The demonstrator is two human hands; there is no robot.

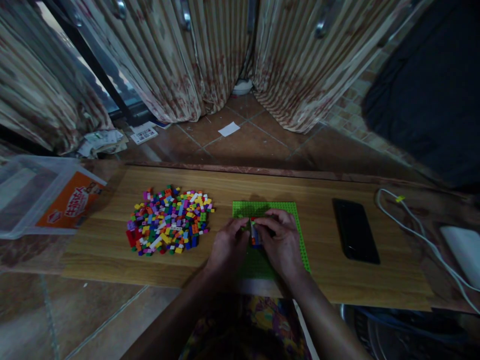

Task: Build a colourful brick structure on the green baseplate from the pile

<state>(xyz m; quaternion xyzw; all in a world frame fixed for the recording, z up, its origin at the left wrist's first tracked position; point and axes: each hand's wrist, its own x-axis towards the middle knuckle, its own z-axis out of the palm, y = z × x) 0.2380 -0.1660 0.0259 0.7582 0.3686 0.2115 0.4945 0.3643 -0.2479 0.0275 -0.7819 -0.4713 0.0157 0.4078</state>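
Note:
A green studded baseplate point(270, 209) lies on a wooden board point(307, 190). Both hands meet over its middle. My left hand point(227, 245) and my right hand point(279, 237) pinch a small stack of coloured bricks point(255, 233) that stands on the plate, red and blue showing between the fingers. The hands hide most of the stack and the plate's near half. To the left, a heap of several small loose bricks point(168, 220) in mixed colours lies on the board, apart from both hands.
A black phone point(355, 230) lies right of the plate. A white cable point(416, 230) and a white device point(463, 247) sit at the far right. A clear plastic box with an orange label point(48, 197) stands at the left. Curtains and tiled floor lie beyond.

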